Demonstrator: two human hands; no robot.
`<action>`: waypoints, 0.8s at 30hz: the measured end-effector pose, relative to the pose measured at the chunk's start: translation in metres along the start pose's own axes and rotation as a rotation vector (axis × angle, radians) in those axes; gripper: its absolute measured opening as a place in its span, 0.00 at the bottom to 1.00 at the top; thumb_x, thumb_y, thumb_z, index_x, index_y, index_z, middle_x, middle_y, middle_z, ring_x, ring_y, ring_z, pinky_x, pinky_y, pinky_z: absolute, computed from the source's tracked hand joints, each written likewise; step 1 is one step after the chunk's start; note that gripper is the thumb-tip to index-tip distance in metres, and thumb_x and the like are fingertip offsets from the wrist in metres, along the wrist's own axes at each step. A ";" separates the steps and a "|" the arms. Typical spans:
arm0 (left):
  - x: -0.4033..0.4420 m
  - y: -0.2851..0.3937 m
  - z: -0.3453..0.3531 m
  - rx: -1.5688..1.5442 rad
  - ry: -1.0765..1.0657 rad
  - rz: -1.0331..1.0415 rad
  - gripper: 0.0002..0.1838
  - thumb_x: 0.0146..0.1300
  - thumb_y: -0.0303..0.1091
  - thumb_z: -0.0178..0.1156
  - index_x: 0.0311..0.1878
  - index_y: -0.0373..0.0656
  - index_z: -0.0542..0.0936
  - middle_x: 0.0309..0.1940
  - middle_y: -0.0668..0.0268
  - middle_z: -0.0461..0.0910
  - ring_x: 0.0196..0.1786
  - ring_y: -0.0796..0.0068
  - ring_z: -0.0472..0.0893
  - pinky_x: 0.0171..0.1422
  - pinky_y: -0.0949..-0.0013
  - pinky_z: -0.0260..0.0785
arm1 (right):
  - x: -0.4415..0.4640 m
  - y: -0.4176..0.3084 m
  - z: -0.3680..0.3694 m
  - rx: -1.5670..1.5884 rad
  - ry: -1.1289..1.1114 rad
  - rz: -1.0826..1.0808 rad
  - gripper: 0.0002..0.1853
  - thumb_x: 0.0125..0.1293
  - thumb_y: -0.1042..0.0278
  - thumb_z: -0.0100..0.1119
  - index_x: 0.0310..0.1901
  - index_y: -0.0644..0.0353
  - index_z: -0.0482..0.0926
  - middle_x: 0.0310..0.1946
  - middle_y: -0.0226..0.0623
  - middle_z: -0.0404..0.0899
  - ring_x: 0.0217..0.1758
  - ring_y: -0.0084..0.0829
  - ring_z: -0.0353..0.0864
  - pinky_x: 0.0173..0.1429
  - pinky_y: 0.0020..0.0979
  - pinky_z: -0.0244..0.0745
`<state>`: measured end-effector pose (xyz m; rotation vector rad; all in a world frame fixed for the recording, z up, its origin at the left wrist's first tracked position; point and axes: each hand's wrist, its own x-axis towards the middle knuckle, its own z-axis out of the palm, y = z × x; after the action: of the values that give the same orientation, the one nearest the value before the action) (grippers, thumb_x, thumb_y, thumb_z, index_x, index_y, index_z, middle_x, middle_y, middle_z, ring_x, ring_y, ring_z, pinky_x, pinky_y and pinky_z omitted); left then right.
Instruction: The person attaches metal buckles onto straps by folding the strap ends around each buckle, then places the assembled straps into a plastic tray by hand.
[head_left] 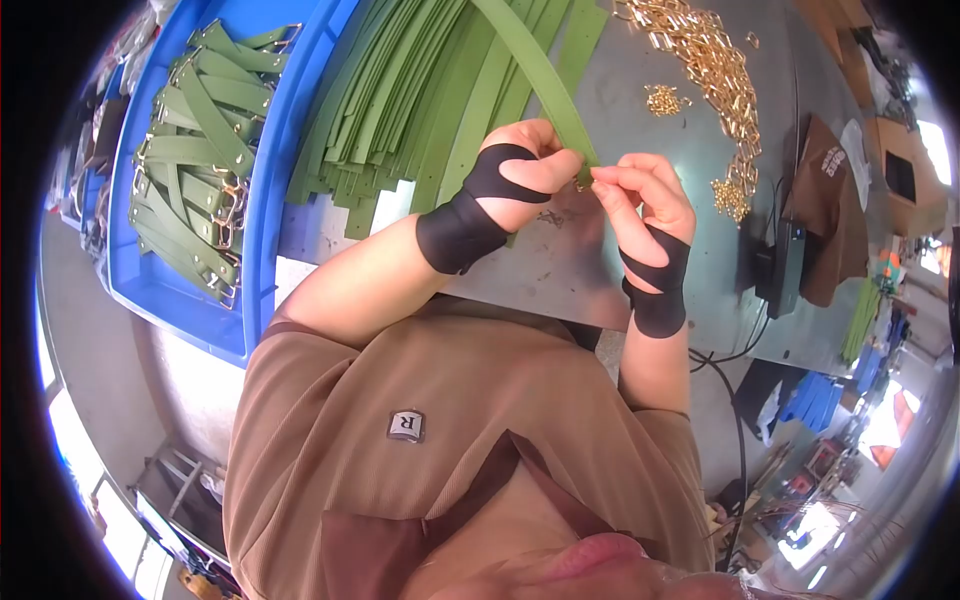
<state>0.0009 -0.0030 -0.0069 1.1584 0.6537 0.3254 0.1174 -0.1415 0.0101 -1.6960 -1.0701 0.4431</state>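
Observation:
A long green strap (548, 85) runs down from the top of the view to my hands. My left hand (527, 170), in a black wrist support, is closed around the strap near its lower end. Close beside it, my right hand (645, 205), also in a black support, pinches thumb and forefinger together at the strap's tip. A tiny gold-coloured glint shows by the tip, but what the right fingers hold is too small to name. Many more green straps (385, 110) lie in a fanned row behind my left hand.
A blue tray (262, 190) at left holds green straps with metal buckles. Gold chains (715, 70) lie on the metal table (560, 270) at right, with small gold pieces (663, 100) in piles. Further right are a dark device (787, 265), cables and a brown cloth (828, 205).

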 end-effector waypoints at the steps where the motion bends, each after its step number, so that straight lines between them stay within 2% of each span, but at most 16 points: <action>1: 0.002 -0.003 -0.001 0.019 -0.004 -0.005 0.09 0.63 0.33 0.61 0.35 0.36 0.80 0.25 0.70 0.77 0.26 0.83 0.71 0.30 0.76 0.61 | 0.002 0.002 0.003 -0.003 -0.014 0.000 0.05 0.66 0.80 0.63 0.42 0.64 0.85 0.43 0.32 0.77 0.39 0.22 0.77 0.44 0.23 0.73; 3: 0.002 -0.004 -0.001 0.029 -0.001 -0.010 0.09 0.63 0.34 0.60 0.34 0.36 0.80 0.24 0.70 0.77 0.26 0.83 0.71 0.31 0.75 0.62 | 0.005 0.007 0.009 0.022 0.044 -0.023 0.07 0.62 0.83 0.66 0.40 0.63 0.86 0.45 0.32 0.74 0.40 0.23 0.75 0.44 0.23 0.71; 7: 0.003 -0.010 -0.002 0.022 0.011 -0.007 0.10 0.63 0.34 0.59 0.36 0.35 0.81 0.26 0.70 0.78 0.28 0.82 0.73 0.33 0.75 0.65 | 0.005 0.020 0.018 0.021 0.075 -0.070 0.08 0.61 0.85 0.66 0.40 0.63 0.86 0.45 0.33 0.74 0.40 0.22 0.75 0.45 0.23 0.71; 9: 0.005 -0.015 -0.003 0.059 0.021 0.012 0.10 0.63 0.34 0.59 0.37 0.35 0.81 0.27 0.69 0.79 0.29 0.82 0.74 0.34 0.76 0.66 | 0.006 0.026 0.022 0.145 0.101 -0.040 0.09 0.60 0.87 0.65 0.40 0.63 0.84 0.45 0.33 0.74 0.40 0.22 0.75 0.45 0.23 0.72; 15: 0.002 -0.012 -0.003 0.074 -0.012 -0.019 0.11 0.66 0.32 0.58 0.42 0.34 0.83 0.33 0.66 0.84 0.35 0.80 0.80 0.41 0.76 0.72 | 0.009 0.027 0.020 0.064 0.084 -0.110 0.10 0.61 0.86 0.65 0.41 0.62 0.81 0.45 0.35 0.76 0.40 0.23 0.74 0.45 0.23 0.72; 18: 0.001 -0.015 -0.001 0.099 -0.036 0.052 0.10 0.69 0.30 0.57 0.45 0.33 0.82 0.37 0.64 0.85 0.38 0.79 0.83 0.44 0.76 0.74 | 0.009 0.030 0.020 0.066 0.101 -0.175 0.11 0.61 0.86 0.65 0.43 0.63 0.80 0.45 0.36 0.77 0.40 0.24 0.75 0.46 0.24 0.72; 20: 0.003 -0.023 0.004 0.046 0.039 0.251 0.10 0.64 0.32 0.59 0.35 0.32 0.81 0.23 0.56 0.80 0.26 0.68 0.79 0.33 0.64 0.71 | 0.009 0.034 0.018 0.068 0.104 -0.189 0.12 0.60 0.86 0.65 0.44 0.63 0.79 0.45 0.36 0.78 0.40 0.24 0.75 0.46 0.24 0.72; 24: -0.001 -0.017 0.006 0.067 0.039 0.326 0.07 0.65 0.28 0.57 0.37 0.34 0.81 0.29 0.54 0.81 0.30 0.62 0.81 0.38 0.64 0.73 | 0.009 0.033 0.015 -0.005 0.094 -0.158 0.15 0.60 0.85 0.66 0.49 0.64 0.79 0.45 0.38 0.78 0.40 0.26 0.76 0.46 0.26 0.74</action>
<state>0.0018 -0.0145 -0.0211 1.3268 0.5114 0.6075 0.1257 -0.1276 -0.0238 -1.6071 -1.1264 0.2574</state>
